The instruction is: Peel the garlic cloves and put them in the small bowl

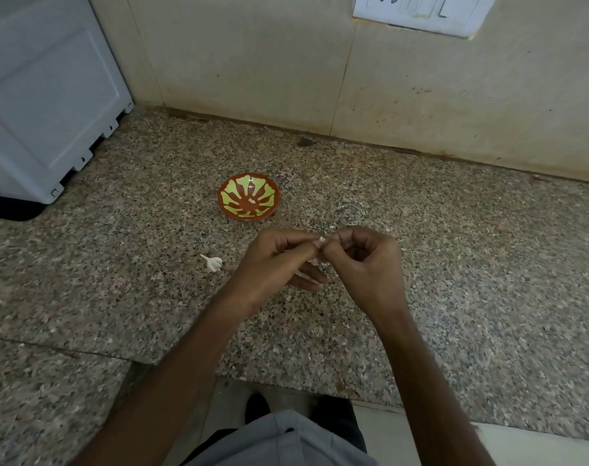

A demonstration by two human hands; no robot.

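A small red bowl point(248, 196) with a yellow-green flower pattern sits on the speckled granite counter point(454, 264), just beyond my hands. A small white piece, perhaps a peeled clove, lies inside it. My left hand point(276, 264) and my right hand point(363, 260) meet above the counter, both pinching one small white garlic clove point(322, 240) between fingertips. Most of the clove is hidden by my fingers. The rest of the garlic bulb point(214, 263), white with a stalk, lies on the counter left of my left hand.
A white appliance point(41, 105) stands at the back left on the counter. A beige tiled wall point(320, 79) with a white switch plate point(420, 11) runs along the back. The counter's front edge is near my body, with floor below.
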